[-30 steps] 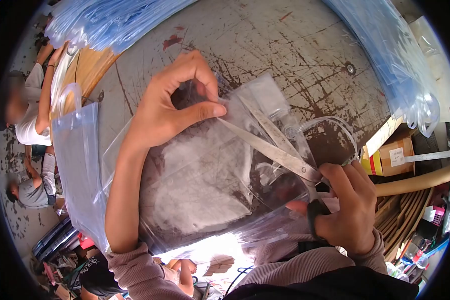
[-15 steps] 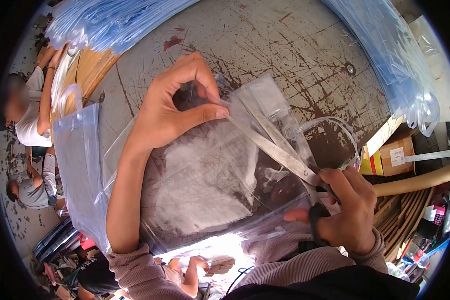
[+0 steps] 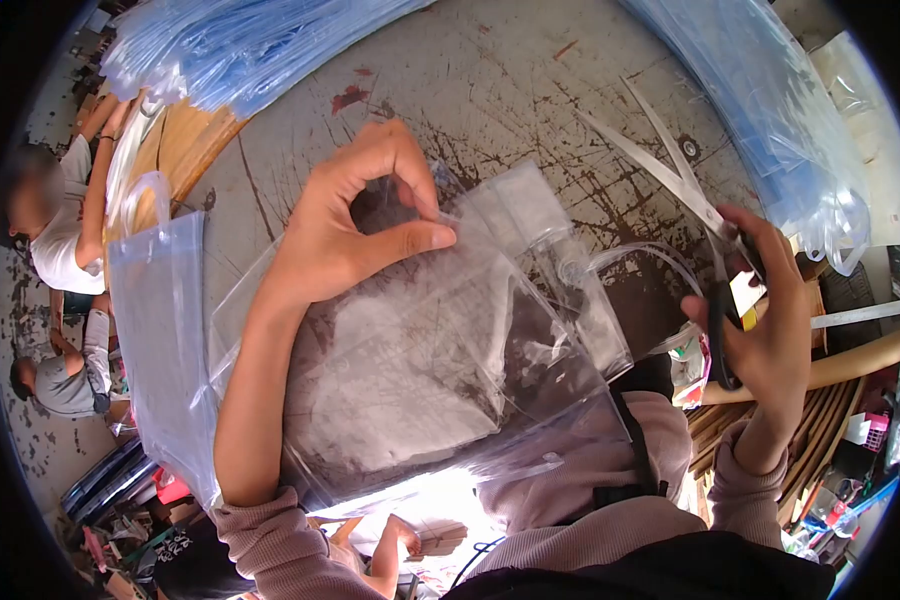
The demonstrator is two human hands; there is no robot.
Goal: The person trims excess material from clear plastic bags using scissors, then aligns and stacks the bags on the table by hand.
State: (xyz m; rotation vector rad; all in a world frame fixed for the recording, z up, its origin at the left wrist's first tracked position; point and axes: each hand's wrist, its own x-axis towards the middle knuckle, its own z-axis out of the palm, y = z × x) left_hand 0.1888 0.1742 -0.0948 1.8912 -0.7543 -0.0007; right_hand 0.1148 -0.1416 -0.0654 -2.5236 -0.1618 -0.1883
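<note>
Between thumb and fingertips, my left hand (image 3: 375, 220) pinches the edge of a clear plastic bag (image 3: 410, 370) that lies over the table's near part. A clear plastic loop handle (image 3: 660, 250) sticks out at the bag's right side. My right hand (image 3: 770, 320) is wrapped round the black handles of the scissors (image 3: 675, 175). Their blades are spread and point up and left over the bare table surface, apart from the bag.
Blue-tinted plastic bags (image 3: 270, 50) are piled at the upper left, with more bags (image 3: 750, 110) at the upper right. Another bag (image 3: 160, 330) hangs at the left edge. Two people (image 3: 45, 215) are at the left. Cardboard sheets (image 3: 735, 430) stand lower right.
The scissors in my right hand have moved up and right, away from the bag, and their blades have spread wider. My left hand has stayed nearly in place, still pinching the bag.
</note>
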